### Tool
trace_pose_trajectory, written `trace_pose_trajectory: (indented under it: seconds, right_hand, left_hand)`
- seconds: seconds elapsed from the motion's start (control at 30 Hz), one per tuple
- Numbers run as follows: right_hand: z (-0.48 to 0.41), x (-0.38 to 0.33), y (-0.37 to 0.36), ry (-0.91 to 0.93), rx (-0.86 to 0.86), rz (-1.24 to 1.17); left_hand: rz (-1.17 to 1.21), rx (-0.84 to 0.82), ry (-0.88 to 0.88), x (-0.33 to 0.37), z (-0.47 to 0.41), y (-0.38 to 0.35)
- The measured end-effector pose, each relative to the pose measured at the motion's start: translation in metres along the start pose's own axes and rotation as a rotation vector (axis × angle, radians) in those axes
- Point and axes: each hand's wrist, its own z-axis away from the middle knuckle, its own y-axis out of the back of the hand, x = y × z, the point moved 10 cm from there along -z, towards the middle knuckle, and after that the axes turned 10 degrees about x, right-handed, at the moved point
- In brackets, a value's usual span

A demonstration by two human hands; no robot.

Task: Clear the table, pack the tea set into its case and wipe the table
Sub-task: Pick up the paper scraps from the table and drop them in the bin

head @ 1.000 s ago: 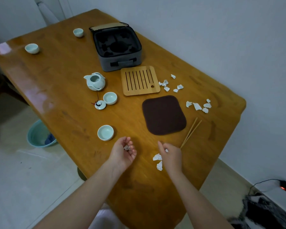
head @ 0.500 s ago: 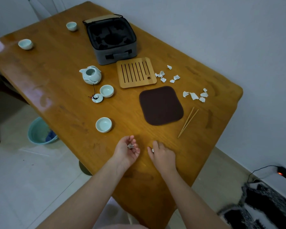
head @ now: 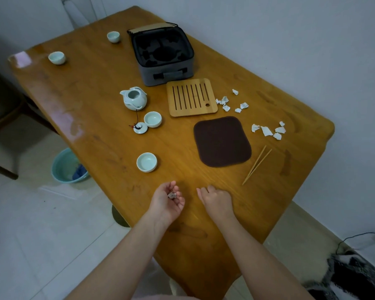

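2 clusters of paper scraps lie on the table (head: 95,105) ahead and to the right of the hands, past the dark mat (head: 222,141), so the right hand (head: 217,201) is nearer. The closer cluster (head: 268,131) sits just beyond the far tips of the wooden tongs (head: 257,165), whose long axis runs from near the right hand away and rightward, pointing at it. The left hand (head: 167,200) lies palm up, loosely cupped, carrying 1 small scrap (head: 172,195); the right, palm down just beside it, has fingers curled under, and I cannot tell whether it holds anything.
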Motion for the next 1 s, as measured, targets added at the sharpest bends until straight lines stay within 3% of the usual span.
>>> trace_pose_trajectory:
  seconds: [0.07,0.13,0.5,0.6,0.77,1.0]
  right_hand:
    - [-0.004,0.003,-0.004,-0.045,-0.04,-0.011]
    - [-0.008,0.012,-0.002,-0.211,-0.075,-0.062]
    - [0.013,0.019,0.039,-1.609,0.189,-1.105]
    - [0.022,0.004,0.039,-1.883,0.21,-1.339]
    - [0.021,0.003,0.047,-1.918,0.258,-1.386]
    - [0.016,0.026,0.069,-1.759,0.264,-1.351]
  left_hand:
    - [-0.003,-0.002,0.002,0.0,0.0,0.003]
    - [-0.01,0.0,0.003,0.0,0.0,0.004]
    - [-0.141,-0.073,0.047,-0.027,0.004,-0.025]
    - [-0.156,-0.128,0.051,-0.034,0.014,-0.037]
    - [-0.089,-0.193,0.055,-0.043,0.024,-0.052]
    - [-0.081,-0.245,-0.047,-0.06,0.044,-0.075]
